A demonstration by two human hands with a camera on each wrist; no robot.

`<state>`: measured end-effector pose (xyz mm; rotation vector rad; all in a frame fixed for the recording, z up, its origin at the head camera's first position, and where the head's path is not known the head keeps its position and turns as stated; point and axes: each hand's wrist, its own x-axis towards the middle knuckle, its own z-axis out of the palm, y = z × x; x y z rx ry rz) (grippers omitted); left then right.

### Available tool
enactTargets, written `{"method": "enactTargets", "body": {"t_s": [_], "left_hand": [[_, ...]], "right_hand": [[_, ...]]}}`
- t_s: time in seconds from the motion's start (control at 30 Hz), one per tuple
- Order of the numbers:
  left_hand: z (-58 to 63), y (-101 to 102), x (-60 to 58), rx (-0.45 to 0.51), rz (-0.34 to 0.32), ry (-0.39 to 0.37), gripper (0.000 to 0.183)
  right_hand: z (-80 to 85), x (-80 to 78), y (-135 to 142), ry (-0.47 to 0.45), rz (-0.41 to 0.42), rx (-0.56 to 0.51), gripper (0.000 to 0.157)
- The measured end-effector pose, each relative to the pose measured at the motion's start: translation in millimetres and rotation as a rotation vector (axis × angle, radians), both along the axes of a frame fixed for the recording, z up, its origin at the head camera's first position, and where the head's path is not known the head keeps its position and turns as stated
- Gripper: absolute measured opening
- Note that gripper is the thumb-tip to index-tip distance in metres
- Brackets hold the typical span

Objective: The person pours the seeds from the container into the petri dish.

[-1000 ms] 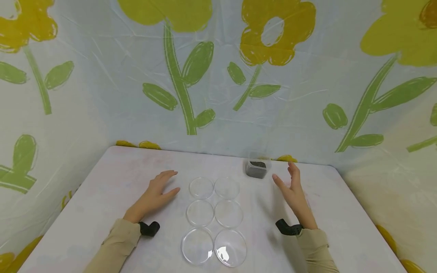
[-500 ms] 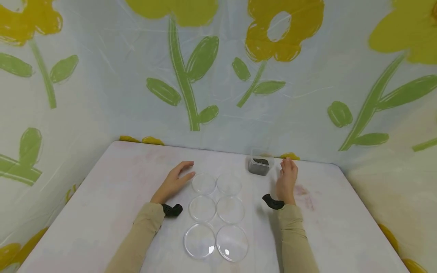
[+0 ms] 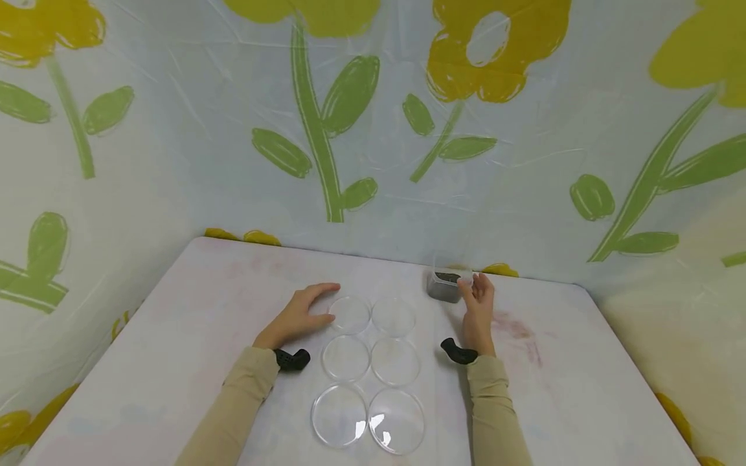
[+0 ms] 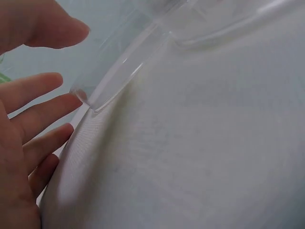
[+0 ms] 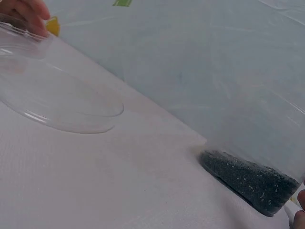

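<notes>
My left hand (image 3: 297,316) is beside the far-left petri dish (image 3: 350,315), thumb and fingers spread apart around its left edge. In the left wrist view the fingers (image 4: 47,107) are loosely bent, with fingertips right at the rim of a clear dish (image 4: 119,71). At the right side of a clear square container (image 3: 444,288), my right hand (image 3: 479,310) has its thumb close to the rim and a gap between thumb and fingers. Dark granular material (image 5: 248,181) with pale specks lies in the container. Only fingertips (image 5: 300,221) of this hand show in the right wrist view.
Several clear round dishes stand in two columns, including a middle-right dish (image 3: 395,361) and a near-left dish (image 3: 340,415). The container stands close to the table's (image 3: 192,336) back edge. Behind it hangs a flowered cloth (image 3: 233,194).
My left hand has moved right to the far-left dish. The right hand has come left to the container, its thumb now at the rim. The dishes and container stay in place.
</notes>
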<state>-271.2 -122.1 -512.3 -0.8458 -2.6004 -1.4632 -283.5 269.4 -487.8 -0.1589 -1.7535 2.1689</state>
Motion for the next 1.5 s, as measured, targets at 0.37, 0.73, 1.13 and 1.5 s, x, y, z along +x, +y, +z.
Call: {"method": "enactTargets", "body": {"t_s": [0.37,0.73,1.13,1.5], "left_hand": [[4.6,-1,4.4,-0.165,-0.073,0.106,0.078],[5.5,4,4.0,-0.189,-0.055,0.114,0.079],[4.7,9,0.1,-0.188,-0.017,0.089,0.077],[2.3,9,0.4,-0.207,0.002,0.112,0.078]], "right_hand": [[15.9,14.8,-8,-0.004,0.130,0.307,0.099],[-6.1,-5.1,-1,-0.053,0.081,0.473,0.109],[-9.9,-12.8,-1,-0.103,-0.038,0.564,0.117],[-7.5,-3.5,-8,-0.077,-0.080,0.548,0.115]]}}
